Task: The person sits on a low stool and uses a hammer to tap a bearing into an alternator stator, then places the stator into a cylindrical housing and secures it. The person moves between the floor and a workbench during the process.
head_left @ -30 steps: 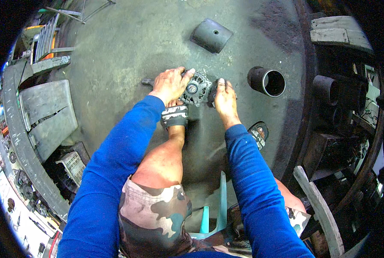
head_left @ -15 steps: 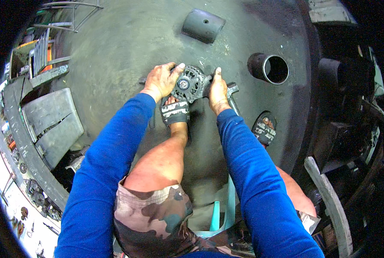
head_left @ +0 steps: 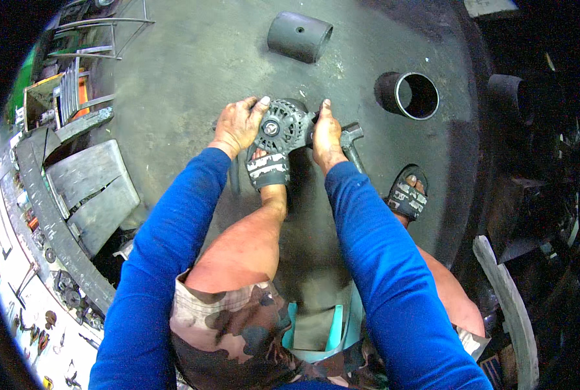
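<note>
A dark grey alternator (head_left: 285, 123) with a slotted round end and a central shaft is held just above my left sandal (head_left: 268, 170). My left hand (head_left: 237, 123) grips its left side, thumb along the upper rim. On the opposite side, my right hand (head_left: 327, 135) closes round its darker edge with the thumb pointing up. The fingers of both hands curl underneath, partly hidden. A hammer (head_left: 351, 138) lies on the floor just right of my right hand. Below my left wrist is a thin dark rod (head_left: 234, 177).
Ahead lies a dark pipe section (head_left: 299, 38) with a small hole; another pipe piece (head_left: 417, 96) stands open-ended at right. A bent metal sheet (head_left: 95, 185) and a tool-covered bench (head_left: 49, 292) are at left. A turquoise stool (head_left: 334, 331) is beneath me.
The alternator and both hands have shifted slightly left in view, with the grip kept on both sides. The surroundings shift a little too, as the head view moves.
</note>
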Action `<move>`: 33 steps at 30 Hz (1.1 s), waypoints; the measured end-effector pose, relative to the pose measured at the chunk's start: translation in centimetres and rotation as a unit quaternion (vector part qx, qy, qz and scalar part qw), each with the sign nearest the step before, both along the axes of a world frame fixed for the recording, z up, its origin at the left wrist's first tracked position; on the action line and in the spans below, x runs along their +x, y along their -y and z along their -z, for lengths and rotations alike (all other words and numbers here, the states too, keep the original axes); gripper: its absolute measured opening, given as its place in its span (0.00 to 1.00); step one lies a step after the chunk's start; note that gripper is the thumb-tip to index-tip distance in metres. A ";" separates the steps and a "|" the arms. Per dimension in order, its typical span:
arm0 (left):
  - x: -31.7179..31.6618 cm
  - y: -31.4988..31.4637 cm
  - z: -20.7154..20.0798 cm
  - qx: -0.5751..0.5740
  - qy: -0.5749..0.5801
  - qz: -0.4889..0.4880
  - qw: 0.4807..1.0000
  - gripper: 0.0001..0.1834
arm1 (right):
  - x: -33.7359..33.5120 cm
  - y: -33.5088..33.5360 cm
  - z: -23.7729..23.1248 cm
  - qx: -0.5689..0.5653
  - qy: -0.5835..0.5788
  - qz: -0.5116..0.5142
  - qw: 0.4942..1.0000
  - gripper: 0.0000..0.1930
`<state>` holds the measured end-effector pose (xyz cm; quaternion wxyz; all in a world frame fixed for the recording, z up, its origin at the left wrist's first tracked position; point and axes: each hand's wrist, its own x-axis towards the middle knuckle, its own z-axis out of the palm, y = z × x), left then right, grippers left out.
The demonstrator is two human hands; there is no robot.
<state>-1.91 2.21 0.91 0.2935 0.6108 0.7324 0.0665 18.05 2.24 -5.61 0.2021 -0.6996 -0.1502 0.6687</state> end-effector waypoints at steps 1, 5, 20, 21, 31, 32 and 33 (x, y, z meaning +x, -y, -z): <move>0.2 0.0 -0.3 -0.028 -0.016 -0.004 0.999 0.34 | 0.0 0.2 -0.3 0.032 -0.003 -0.014 0.999 0.43; 1.0 0.0 -0.9 -0.028 -0.019 -0.017 0.999 0.33 | -0.1 0.2 -1.0 0.164 0.124 -0.105 0.973 0.36; 1.0 0.9 -0.2 -0.054 0.043 -0.076 0.995 0.34 | 0.5 -2.1 -2.9 0.240 0.186 -0.240 0.922 0.28; 0.9 0.9 -0.1 -0.034 0.047 -0.071 0.996 0.34 | 0.5 -2.1 -3.1 0.250 0.189 -0.241 0.918 0.28; 0.8 1.1 0.6 -0.030 0.065 -0.083 0.994 0.37 | 0.4 -2.2 -3.3 0.285 0.240 -0.305 0.877 0.30; 0.9 1.1 0.5 -0.023 0.042 -0.070 0.996 0.36 | 0.5 -2.2 -3.2 0.281 0.238 -0.293 0.882 0.30; 0.9 0.9 0.4 -0.022 0.050 -0.086 0.995 0.36 | 0.5 -2.3 -2.9 0.298 0.236 -0.305 0.874 0.30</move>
